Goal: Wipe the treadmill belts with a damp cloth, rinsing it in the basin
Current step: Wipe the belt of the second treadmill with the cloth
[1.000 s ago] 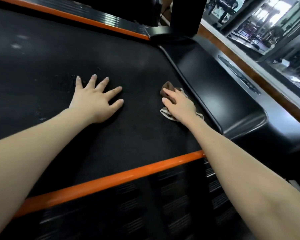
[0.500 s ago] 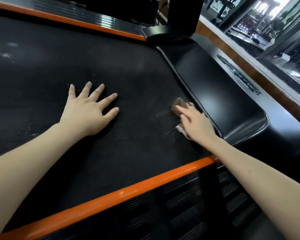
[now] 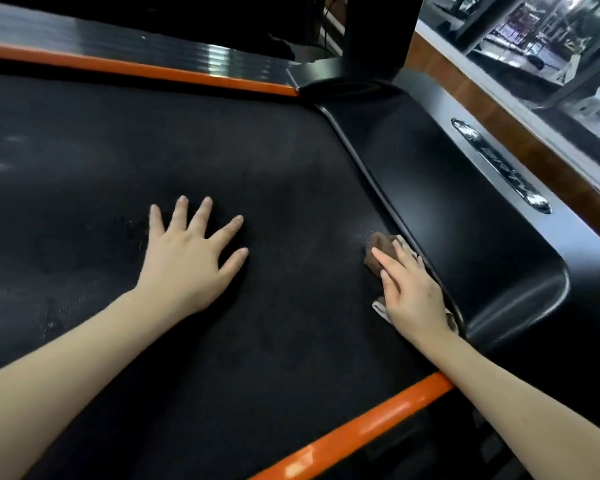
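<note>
The left hand lies flat on the black belt, palm down, fingers straight and spread, arm stretched forward. The right hand presses the brown cloth onto the belt with straight fingers, right beside the black motor cover.

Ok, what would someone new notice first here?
On the black treadmill belt, the left hand lies flat and splayed at centre, while the right hand presses a brown cloth at the belt's right edge, beside the glossy black motor cover. The bright orange side rail along the near edge stands out against the black.
</note>
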`<action>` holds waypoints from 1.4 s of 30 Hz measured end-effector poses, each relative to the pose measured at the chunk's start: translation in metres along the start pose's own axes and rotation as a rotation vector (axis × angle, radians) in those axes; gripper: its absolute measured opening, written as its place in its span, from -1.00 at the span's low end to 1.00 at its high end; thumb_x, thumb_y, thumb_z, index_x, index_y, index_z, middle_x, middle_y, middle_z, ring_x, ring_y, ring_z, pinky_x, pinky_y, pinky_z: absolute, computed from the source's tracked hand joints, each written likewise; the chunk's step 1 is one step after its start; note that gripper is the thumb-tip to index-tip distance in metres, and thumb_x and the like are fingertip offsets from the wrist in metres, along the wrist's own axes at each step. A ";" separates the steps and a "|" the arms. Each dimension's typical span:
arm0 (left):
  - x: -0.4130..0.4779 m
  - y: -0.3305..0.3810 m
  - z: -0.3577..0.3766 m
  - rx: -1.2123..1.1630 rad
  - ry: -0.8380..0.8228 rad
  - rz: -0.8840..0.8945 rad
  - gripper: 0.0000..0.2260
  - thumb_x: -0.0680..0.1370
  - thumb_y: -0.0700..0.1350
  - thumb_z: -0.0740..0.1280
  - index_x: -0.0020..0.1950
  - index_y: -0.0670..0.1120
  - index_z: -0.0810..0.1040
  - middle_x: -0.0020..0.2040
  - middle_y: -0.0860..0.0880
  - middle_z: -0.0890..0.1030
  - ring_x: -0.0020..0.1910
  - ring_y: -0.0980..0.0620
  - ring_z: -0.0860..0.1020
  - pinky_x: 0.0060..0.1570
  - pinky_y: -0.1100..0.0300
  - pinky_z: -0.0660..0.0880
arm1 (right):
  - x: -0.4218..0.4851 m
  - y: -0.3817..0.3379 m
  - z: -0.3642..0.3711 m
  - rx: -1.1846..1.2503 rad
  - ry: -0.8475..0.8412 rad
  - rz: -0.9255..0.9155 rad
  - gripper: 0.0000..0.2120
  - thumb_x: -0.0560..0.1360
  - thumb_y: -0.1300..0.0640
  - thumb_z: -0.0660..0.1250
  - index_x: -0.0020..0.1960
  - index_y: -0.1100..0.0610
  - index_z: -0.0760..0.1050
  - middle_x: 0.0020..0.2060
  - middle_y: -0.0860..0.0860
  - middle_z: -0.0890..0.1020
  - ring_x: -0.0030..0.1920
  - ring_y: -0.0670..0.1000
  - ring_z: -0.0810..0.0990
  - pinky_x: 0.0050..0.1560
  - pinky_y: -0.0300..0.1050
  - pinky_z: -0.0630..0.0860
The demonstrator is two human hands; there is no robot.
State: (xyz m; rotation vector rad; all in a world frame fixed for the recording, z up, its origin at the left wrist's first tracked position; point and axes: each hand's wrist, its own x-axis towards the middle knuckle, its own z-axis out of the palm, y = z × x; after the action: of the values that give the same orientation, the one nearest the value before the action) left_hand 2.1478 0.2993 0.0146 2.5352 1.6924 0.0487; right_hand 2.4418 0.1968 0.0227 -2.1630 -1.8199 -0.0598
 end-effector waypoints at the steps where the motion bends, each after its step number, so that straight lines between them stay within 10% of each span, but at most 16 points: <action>1: 0.014 0.000 -0.001 0.002 -0.002 0.001 -0.44 0.54 0.32 -0.19 0.54 0.22 -0.02 0.57 -0.12 -0.02 0.53 -0.21 -0.09 0.45 -0.21 -0.16 | 0.002 0.001 0.000 0.009 -0.009 -0.012 -0.56 0.52 0.03 0.04 0.28 0.12 0.52 0.34 0.22 0.44 0.39 0.15 0.36 0.43 -0.05 0.18; 16: 0.094 -0.021 0.009 -0.013 0.073 -0.100 -0.44 0.54 0.31 -0.17 0.53 0.23 -0.05 0.58 -0.05 -0.06 0.53 -0.16 -0.16 0.44 -0.25 -0.20 | 0.197 -0.052 0.053 0.036 -0.115 0.046 -0.64 0.61 0.02 0.13 0.40 -0.10 0.36 0.47 0.05 0.27 0.48 0.08 0.17 0.48 0.03 0.04; 23: 0.094 -0.023 0.010 -0.014 0.077 -0.096 -0.44 0.53 0.31 -0.24 0.53 0.23 -0.08 0.58 -0.05 -0.08 0.53 -0.15 -0.18 0.44 -0.25 -0.20 | 0.106 -0.068 0.038 0.202 -0.249 -0.522 -0.62 0.47 -0.05 0.22 0.26 -0.06 0.52 0.30 0.10 0.51 0.36 0.05 0.41 0.39 0.14 0.16; 29: 0.095 -0.023 0.008 -0.018 0.025 -0.104 -0.45 0.54 0.31 -0.21 0.53 0.24 -0.13 0.58 -0.04 -0.13 0.53 -0.14 -0.22 0.44 -0.24 -0.22 | 0.223 -0.059 0.068 0.078 -0.069 -0.111 -0.67 0.58 0.04 0.19 0.33 -0.09 0.45 0.43 0.03 0.35 0.48 0.03 0.18 0.48 0.13 0.03; 42: 0.136 -0.080 0.002 0.020 0.035 -0.228 -0.44 0.53 0.33 -0.17 0.53 0.26 -0.07 0.58 -0.04 -0.05 0.53 -0.17 -0.14 0.40 -0.33 -0.16 | 0.288 -0.078 0.087 0.080 -0.017 0.051 -0.69 0.56 -0.04 0.20 0.29 -0.19 0.45 0.42 -0.07 0.36 0.46 0.00 0.21 0.44 0.02 0.13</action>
State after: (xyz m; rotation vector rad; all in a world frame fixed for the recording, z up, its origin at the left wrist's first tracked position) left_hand 2.1269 0.4549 0.0017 2.3500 1.9931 0.0605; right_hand 2.4071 0.5051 0.0230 -2.1591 -1.7447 0.0423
